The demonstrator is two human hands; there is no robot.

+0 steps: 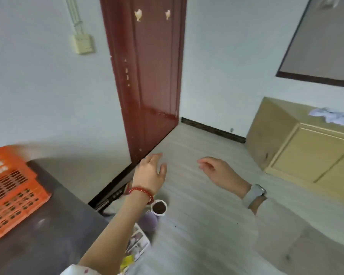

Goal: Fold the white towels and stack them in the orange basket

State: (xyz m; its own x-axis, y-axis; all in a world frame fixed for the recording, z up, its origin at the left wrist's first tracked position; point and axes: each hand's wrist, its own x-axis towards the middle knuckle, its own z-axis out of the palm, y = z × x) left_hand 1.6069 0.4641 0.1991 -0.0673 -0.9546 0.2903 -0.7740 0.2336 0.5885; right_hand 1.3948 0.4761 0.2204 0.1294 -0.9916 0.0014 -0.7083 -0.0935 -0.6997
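Both hands were empty: left hand [150, 172] fingers loosely spread, right hand [216, 169] fingers half curled, orange basket [10, 187] sat on the table [54, 231].

The orange basket [10, 187] with lattice walls stands on the dark table [54, 225], at its far left part. A crumpled white towel [334, 116] lies well apart from the table, on top of the yellow cabinet [298, 147].

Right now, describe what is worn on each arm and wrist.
The left hand has a red beaded bracelet round its wrist, the forearm bare, and a light patterned sleeve edge near the elbow. The right hand has a watch with a pale grey band above a light grey-green sleeve.
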